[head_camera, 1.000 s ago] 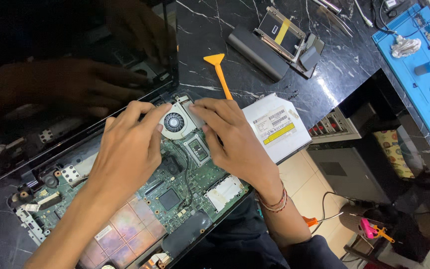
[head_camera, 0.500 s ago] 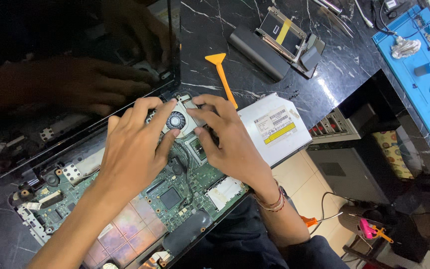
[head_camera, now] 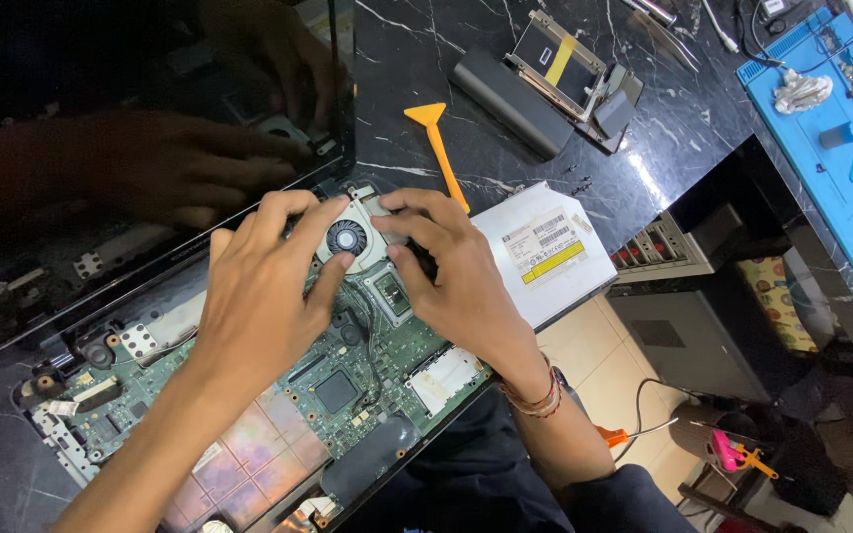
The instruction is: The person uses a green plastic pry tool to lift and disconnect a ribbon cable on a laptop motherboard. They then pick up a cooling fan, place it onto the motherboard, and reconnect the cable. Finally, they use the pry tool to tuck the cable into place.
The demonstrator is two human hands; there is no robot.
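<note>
An opened laptop (head_camera: 249, 415) lay on the black marble counter (head_camera: 397, 128), near its front edge, with its green circuit board (head_camera: 348, 375) showing. Both hands were on the cooling fan (head_camera: 348, 239), which sat at the back of the board, close to the dark screen (head_camera: 140, 148).

The left hand (head_camera: 259, 296) lay over the left side of the fan. Its fingers (head_camera: 333, 276) were bent and pressed on the fan's rim, with one fingertip just below the round middle part. The right hand (head_camera: 456, 286) lay over the right side. Its fingers (head_camera: 402, 212) were curled around the fan's top right edge, and the thumb touched the side near a small square chip (head_camera: 392, 294). So the fan sat right between the two hands, pinched from both sides. It was still down on the board, not up in the air.

An orange plastic pry tool (head_camera: 436, 143) lay on the counter just behind the right hand. A flat white disc drive (head_camera: 545, 252) with a yellow stripe lay beside the right hand, at the counter's edge. A hard drive in a metal bracket (head_camera: 560, 64) lay farther back. A blue mat (head_camera: 831, 148) was at the far right.
</note>
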